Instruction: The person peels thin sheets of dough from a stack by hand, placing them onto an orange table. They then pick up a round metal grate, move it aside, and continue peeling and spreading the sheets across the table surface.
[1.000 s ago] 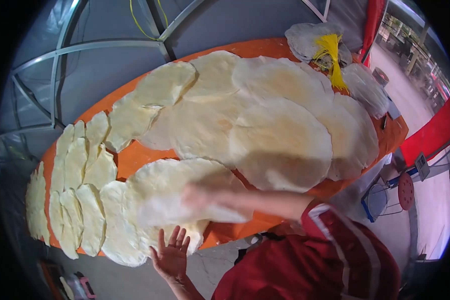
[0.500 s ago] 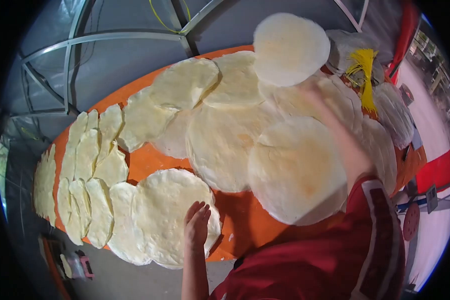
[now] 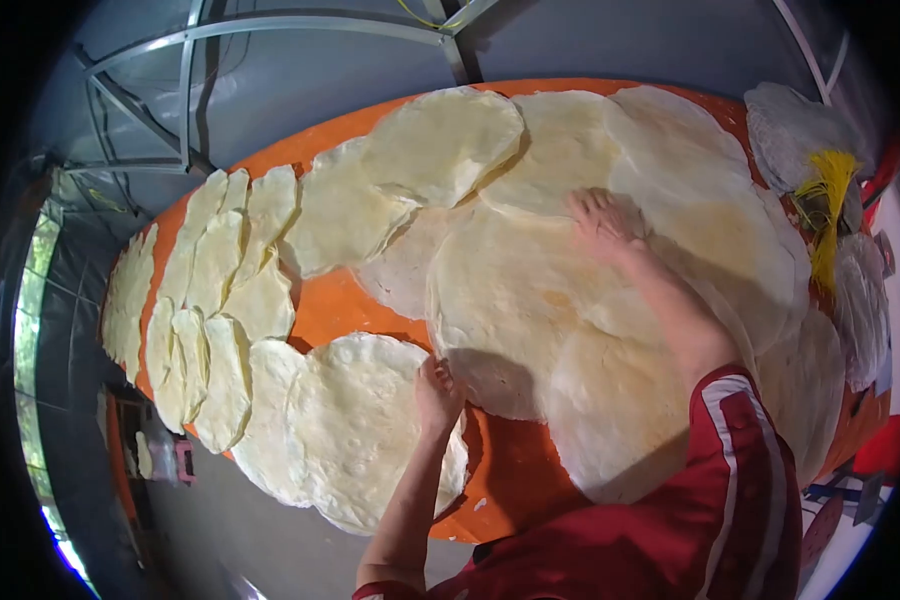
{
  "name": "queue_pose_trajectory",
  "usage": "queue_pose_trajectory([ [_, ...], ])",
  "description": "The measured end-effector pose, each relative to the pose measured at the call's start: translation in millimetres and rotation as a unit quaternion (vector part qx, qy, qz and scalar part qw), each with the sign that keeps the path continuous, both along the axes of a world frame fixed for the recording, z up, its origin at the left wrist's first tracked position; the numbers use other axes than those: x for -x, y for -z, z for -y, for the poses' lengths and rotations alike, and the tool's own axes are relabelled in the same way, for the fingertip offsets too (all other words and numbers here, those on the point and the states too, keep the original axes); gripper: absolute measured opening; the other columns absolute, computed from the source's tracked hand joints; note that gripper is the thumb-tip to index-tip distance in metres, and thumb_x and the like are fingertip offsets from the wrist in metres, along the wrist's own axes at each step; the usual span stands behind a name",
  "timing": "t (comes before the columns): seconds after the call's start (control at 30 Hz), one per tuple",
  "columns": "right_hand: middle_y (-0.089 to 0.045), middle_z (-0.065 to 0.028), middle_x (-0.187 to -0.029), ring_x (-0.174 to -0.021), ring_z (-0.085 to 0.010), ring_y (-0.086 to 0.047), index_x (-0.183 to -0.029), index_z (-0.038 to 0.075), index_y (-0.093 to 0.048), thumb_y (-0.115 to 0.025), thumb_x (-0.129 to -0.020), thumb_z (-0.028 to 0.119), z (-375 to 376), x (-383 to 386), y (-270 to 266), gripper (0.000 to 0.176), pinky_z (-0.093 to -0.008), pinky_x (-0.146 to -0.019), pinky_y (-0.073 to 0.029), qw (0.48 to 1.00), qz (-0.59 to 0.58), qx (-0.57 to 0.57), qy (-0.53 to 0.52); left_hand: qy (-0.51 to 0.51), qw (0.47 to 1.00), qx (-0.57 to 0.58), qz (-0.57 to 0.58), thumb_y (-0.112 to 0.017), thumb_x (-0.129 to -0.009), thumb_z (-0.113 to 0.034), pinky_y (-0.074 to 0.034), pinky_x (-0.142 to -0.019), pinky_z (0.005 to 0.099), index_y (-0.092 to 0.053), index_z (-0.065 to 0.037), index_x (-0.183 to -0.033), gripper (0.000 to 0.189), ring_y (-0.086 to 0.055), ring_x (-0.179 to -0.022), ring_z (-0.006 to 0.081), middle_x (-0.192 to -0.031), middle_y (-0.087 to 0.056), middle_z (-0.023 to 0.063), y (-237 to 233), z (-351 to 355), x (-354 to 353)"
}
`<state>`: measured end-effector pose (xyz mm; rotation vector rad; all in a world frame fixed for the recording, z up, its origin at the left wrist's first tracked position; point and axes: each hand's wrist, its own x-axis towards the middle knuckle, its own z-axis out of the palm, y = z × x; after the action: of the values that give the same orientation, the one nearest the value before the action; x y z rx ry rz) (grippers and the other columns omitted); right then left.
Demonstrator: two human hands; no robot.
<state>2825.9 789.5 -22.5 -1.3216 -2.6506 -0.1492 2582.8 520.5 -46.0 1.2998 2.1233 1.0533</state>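
Thin, round, pale flatbreads lie overlapping on a long orange table. My right hand rests with its fingers spread on a large flatbread in the middle. Near that bread's front left edge is my left hand, its fingers curled; whether they pinch the edge is hidden. Beneath my left wrist lies a rounder, creamier flatbread at the front. Another large flatbread with light brown patches is close to my body, and one more spreads at the back right.
Folded flatbreads stand in rows at the left end. Yellow strands and clear plastic bags sit at the right end. Metal framing runs along the grey wall behind. A small pink stool is on the floor at the left.
A round flatbread raised at the back is no longer up; one now lies flat there. My right hand came down toward the middle. My left fingers have curled, and the view has shifted left.
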Motion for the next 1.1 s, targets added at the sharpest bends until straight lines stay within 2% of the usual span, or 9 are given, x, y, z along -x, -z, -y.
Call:
queue_pose_trajectory([
  [0.13,-0.036,-0.0197,-0.118,-0.112,-0.0301,-0.033,-0.113,0.001,-0.037,-0.045,-0.075,0.015,-15.7,-5.3,6.1,0.041,-0.0379,-0.094,-0.026,0.998,-0.022,0.018,0.054,-0.022,0.989,0.140,-0.053,-0.065,-0.063,-0.013,-0.046,-0.052,0.0274,-0.049,0.005,-0.089,0.036,-0.055,-0.063,0.0188,-0.075,-0.055,0.0100,-22.7,-35.6,3.6],
  [0.17,-0.043,-0.0194,-0.111,-0.106,-0.0302,-0.039,-0.105,0.002,-0.043,-0.046,-0.074,0.014,-22.0,-2.8,7.9,0.034,-0.0380,-0.090,-0.030,0.997,-0.016,0.032,0.069,-0.094,0.979,0.070,0.169,-0.067,-0.063,-0.015,-0.040,-0.039,0.0246,-0.051,0.002,-0.076,0.027,-0.052,-0.050,0.0153,-0.062,-0.054,0.0072,-13.9,-44.0,6.8],
  [0.33,-0.059,-0.0154,-0.082,-0.081,-0.0320,-0.055,-0.081,0.005,-0.057,-0.046,-0.072,0.014,-47.8,3.9,-31.3,0.017,-0.0396,-0.073,-0.043,0.988,0.054,0.094,0.108,-0.080,0.899,0.186,0.390,-0.066,-0.061,-0.009,-0.029,-0.029,0.0232,-0.048,-0.001,-0.062,0.020,-0.040,-0.032,0.0117,-0.049,-0.046,0.0067,-35.5,-67.9,25.0],
  [0.53,-0.055,-0.0185,-0.068,-0.066,-0.0336,-0.054,-0.070,0.003,-0.057,-0.047,-0.072,0.013,-101.4,-19.2,-107.5,0.014,-0.0401,-0.060,-0.042,0.984,-0.095,-0.143,0.055,0.001,0.957,0.153,0.247,-0.057,-0.070,-0.012,-0.032,-0.031,0.0213,-0.049,-0.002,-0.069,0.013,-0.045,-0.039,0.0093,-0.053,-0.049,0.0051,-124.8,-57.9,20.3],
  [0.67,-0.055,-0.0190,-0.067,-0.064,-0.0352,-0.053,-0.069,0.001,-0.058,-0.048,-0.069,0.014,7.0,10.6,-222.8,0.016,-0.0404,-0.057,-0.043,0.988,-0.136,-0.061,-0.028,-0.078,0.977,0.117,0.158,-0.059,-0.070,-0.014,-0.031,-0.033,0.0189,-0.051,-0.002,-0.078,0.017,-0.045,-0.041,0.0070,-0.057,-0.052,0.0040,-210.1,3.5,50.8],
  [0.8,-0.052,-0.0197,-0.058,-0.057,-0.0327,-0.054,-0.062,0.002,-0.054,-0.049,-0.063,0.005,112.4,33.7,-214.3,0.006,-0.0403,-0.054,-0.042,0.977,-0.078,0.080,-0.183,-0.237,0.971,0.021,-0.022,-0.063,-0.069,-0.011,-0.040,-0.037,0.0218,-0.033,-0.001,-0.111,0.053,-0.051,-0.047,0.0120,-0.067,-0.056,0.0097,-196.3,62.9,79.3],
  [0.93,-0.049,-0.0189,-0.055,-0.050,-0.0318,-0.051,-0.063,-0.002,-0.047,-0.047,-0.072,0.007,190.4,59.6,-145.3,0.013,-0.0387,-0.051,-0.040,0.866,-0.134,0.310,-0.368,0.060,0.825,0.040,0.561,-0.063,-0.071,-0.013,-0.047,-0.071,0.0381,-0.023,0.000,-0.118,0.063,-0.052,-0.093,0.0263,-0.109,-0.043,0.0192,-109.8,54.7,7.4],
  [1.03,-0.050,-0.0137,-0.054,-0.051,-0.0199,-0.049,-0.067,-0.003,-0.051,-0.057,-0.072,0.023,209.9,74.9,-90.2,0.027,-0.0349,-0.052,-0.039,0.824,-0.137,0.512,-0.198,0.091,0.736,-0.013,0.670,-0.064,-0.071,-0.012,-0.047,-0.072,0.0417,-0.019,-0.001,-0.120,0.067,-0.049,-0.096,0.0279,-0.111,-0.041,0.0189,-75.1,38.7,-17.7],
  [1.1,-0.054,-0.0111,-0.059,-0.057,-0.0169,-0.051,-0.073,-0.002,-0.053,-0.063,-0.070,0.032,212.3,70.3,-81.1,0.036,-0.0332,-0.054,-0.041,0.811,-0.090,0.557,-0.155,0.032,0.813,-0.011,0.582,-0.064,-0.070,-0.011,-0.045,-0.074,0.0454,-0.017,-0.004,-0.121,0.069,-0.047,-0.098,0.0286,-0.110,-0.041,0.0182,-66.3,39.3,-21.7],
])
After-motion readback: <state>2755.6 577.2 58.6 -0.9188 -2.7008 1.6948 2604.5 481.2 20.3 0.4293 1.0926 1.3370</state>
